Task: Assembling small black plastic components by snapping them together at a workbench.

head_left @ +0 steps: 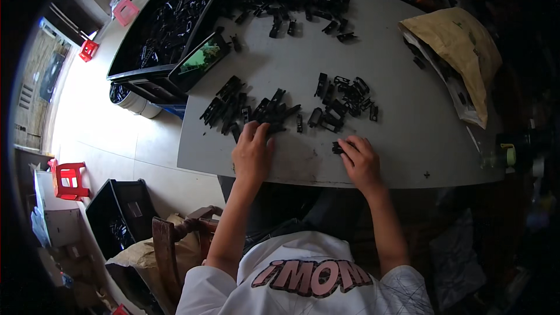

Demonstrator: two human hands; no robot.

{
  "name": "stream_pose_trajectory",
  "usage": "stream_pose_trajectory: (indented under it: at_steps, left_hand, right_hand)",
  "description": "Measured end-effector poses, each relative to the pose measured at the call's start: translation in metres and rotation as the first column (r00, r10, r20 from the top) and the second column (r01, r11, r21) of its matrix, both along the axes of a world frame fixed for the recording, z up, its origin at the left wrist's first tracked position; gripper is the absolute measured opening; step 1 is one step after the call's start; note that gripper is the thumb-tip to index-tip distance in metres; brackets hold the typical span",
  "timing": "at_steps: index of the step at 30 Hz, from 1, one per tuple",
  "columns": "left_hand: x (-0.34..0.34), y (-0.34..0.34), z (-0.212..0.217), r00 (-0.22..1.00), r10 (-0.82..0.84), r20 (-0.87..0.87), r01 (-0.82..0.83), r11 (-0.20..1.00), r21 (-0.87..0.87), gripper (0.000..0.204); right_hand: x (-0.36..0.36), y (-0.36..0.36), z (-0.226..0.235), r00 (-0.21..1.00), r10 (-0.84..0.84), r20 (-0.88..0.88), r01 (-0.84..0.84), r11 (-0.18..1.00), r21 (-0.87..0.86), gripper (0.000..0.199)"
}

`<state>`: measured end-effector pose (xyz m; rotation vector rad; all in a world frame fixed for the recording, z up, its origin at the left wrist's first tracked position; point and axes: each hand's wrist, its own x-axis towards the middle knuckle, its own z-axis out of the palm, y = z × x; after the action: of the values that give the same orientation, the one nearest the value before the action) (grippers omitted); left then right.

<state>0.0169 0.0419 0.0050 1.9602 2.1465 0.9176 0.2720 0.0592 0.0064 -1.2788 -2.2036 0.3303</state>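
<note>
I judge I'm mid-pick: my left hand point(252, 150) lies spread over the black plastic parts point(256, 111) on the grey table point(408, 134), my right hand point(361, 160) pinching one small black piece point(338, 148), to be mated next.

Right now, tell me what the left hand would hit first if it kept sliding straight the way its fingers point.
The left hand points away from the person, up the grey table. Its fingertips already touch the near edge of the middle heap of small black plastic parts, so that heap comes first. Farther along that line lies a phone, probably.
</note>
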Motion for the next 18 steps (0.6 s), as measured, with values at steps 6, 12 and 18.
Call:
stream_pose_trajectory:
  at_steps: [6, 12, 18]
  left_hand:
    - [0.002, 0.001, -0.002, 0.998, -0.018, -0.066, 0.016, 0.999, -0.033, 0.029]
    - [0.003, -0.006, -0.007, 0.996, -0.074, -0.045, 0.071, 0.996, -0.058, 0.029]
    - [0.005, -0.017, -0.007, 0.986, -0.079, 0.146, 0.085, 0.996, -0.036, 0.028]
  right_hand:
    - [0.001, 0.000, 0.003, 1.000, 0.018, -0.001, -0.018, 1.000, 0.012, 0.034]
    - [-0.002, 0.004, 0.015, 0.999, -0.029, 0.041, 0.028, 0.999, 0.018, 0.033]
    - [-0.002, 0.005, -0.001, 0.996, -0.010, 0.088, 0.010, 1.000, 0.000, 0.030]
